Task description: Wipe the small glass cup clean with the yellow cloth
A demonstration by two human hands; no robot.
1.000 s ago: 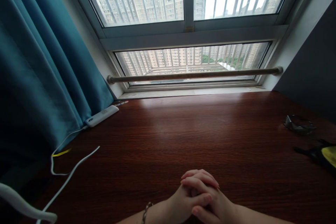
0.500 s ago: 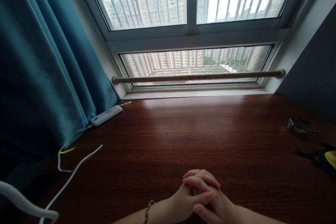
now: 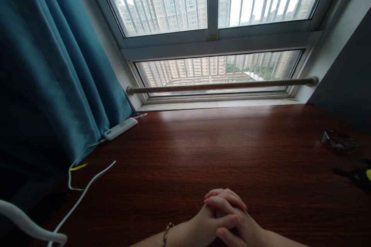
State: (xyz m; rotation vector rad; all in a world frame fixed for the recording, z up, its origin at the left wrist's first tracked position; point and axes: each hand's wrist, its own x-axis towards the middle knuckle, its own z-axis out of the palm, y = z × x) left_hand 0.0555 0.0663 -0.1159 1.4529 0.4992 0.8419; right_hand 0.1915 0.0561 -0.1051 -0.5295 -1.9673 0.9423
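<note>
My left hand [image 3: 204, 222] and my right hand [image 3: 249, 225] are clasped together at the bottom of the head view, fingers interlaced. Both are closed around each other, and I see no object between them; the palms are hidden. A dark beaded or braided bracelet [image 3: 166, 234] circles my left wrist. Beneath them lies the reddish-brown wood-grain tabletop [image 3: 185, 154].
On the left are a white power strip or adapter [image 3: 120, 129], white cables [image 3: 89, 185], a yellow strip [image 3: 79, 166] and a blue curtain [image 3: 84, 65]. At right lie clear glasses [image 3: 339, 142] and a black-and-yellow item [image 3: 355, 175]. A metal rail [image 3: 220, 85] crosses the window.
The whole view has shifted slightly, so the table's things appear a little further right. My hands stay clasped as before.
</note>
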